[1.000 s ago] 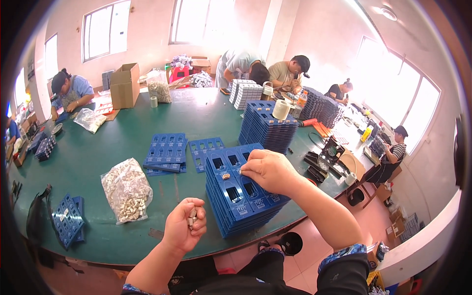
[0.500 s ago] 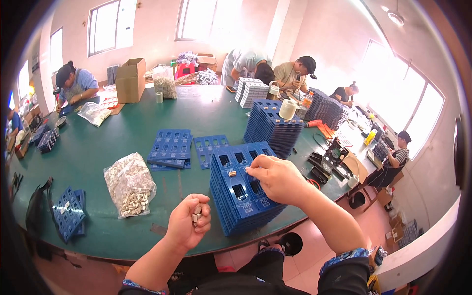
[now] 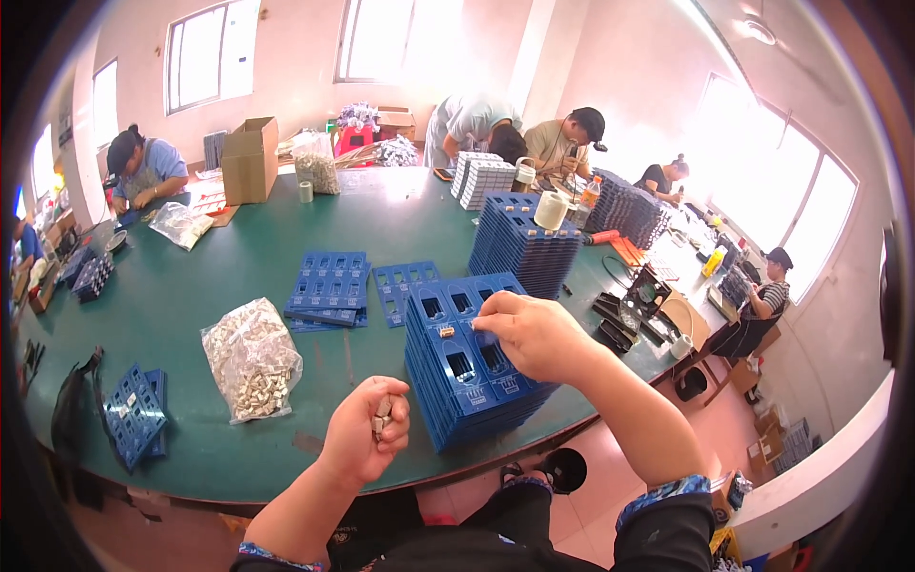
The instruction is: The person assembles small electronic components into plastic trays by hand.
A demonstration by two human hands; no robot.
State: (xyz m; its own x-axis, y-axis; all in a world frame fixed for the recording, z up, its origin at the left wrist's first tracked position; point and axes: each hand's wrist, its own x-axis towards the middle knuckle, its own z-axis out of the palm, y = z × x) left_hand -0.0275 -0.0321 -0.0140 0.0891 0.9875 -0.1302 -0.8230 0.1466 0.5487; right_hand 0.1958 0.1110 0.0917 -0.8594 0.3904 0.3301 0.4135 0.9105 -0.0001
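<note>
In front of me a tall stack of blue circuit boards with rectangular cutouts stands on the green table. One small white connector sits on the top board. My right hand is over that board, thumb and forefinger pinched on a small white piece, apparently another connector, mostly hidden by the fingertips. To the left of the stack my left hand is curled around several small white connectors. A clear plastic bag full of similar connectors lies farther left on the table.
Flat blue boards lie behind the bag, and more boards at far left. Behind my stack stands another tall board stack with a white tape roll on top. Black plastic parts lie to the right. Several people work around the table.
The view has shifted slightly. My right hand stays pinched at nearly the same spot on the top board, its fingers a little more raised. My left hand keeps its curled hold.
</note>
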